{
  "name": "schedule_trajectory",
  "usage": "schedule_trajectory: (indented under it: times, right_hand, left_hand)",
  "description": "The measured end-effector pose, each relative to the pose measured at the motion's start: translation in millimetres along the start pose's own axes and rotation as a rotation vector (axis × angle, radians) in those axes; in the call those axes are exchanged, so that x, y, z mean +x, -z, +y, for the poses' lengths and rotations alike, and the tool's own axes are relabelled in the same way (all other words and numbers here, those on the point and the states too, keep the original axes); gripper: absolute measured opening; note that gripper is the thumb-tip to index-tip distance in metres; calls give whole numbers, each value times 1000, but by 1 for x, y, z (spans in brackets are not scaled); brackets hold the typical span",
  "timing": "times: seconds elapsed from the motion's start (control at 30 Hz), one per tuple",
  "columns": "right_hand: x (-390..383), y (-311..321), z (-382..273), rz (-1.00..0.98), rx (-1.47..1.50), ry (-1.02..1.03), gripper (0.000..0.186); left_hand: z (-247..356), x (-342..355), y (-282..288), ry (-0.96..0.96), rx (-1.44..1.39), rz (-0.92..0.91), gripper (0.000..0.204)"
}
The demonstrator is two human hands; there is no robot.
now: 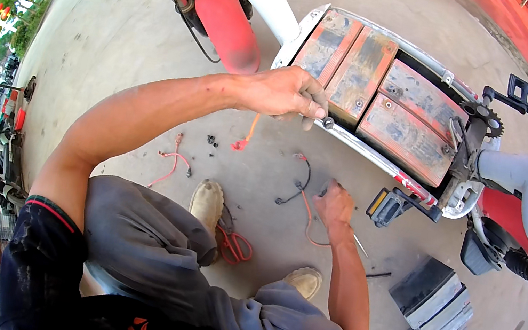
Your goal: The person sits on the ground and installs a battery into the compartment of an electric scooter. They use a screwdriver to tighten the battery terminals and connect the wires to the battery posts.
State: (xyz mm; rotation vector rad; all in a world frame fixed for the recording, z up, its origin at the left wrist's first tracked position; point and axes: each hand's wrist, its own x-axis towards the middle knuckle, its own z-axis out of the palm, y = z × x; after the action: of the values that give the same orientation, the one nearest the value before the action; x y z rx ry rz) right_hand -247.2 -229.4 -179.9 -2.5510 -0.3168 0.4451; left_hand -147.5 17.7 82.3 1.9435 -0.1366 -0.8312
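My left hand (pixel 291 93) reaches over the near rail of the white bike frame (pixel 377 162), fingers curled in a pinch. A small dark round piece (pixel 328 123) shows at its fingertips; whether they grip it or it rests on the rail, I cannot tell. Inside the frame sit several worn, orange-edged batteries (pixel 348 67), dusty on top. Lower down, my right hand (pixel 335 204) is closed above the ground beside a red and black cable (pixel 304 197). Something dark shows at its fingers, mostly hidden. A thin metal rod (pixel 361 245) appears by that wrist.
Red-handled cutters (pixel 234 246) lie by my shoe, with red cable pieces (pixel 173 162) farther left. A pedal (pixel 384 206) juts from the frame's near side. Several grey and black battery blocks (pixel 437 305) stand at the lower right. The red front fender (pixel 222 23) rises beyond my left arm.
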Motion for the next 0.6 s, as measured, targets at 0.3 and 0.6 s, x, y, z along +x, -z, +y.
schedule_trajectory:
  times: [0.3,0.6]
  right_hand:
    - [-93,197,-109,-222,648,72,19]
    - [-52,354,-137,333,665,22,26]
  left_hand:
    - [-3,8,-16,-270,98,-140,35]
    - [106,57,-2,-510,206,-116,33]
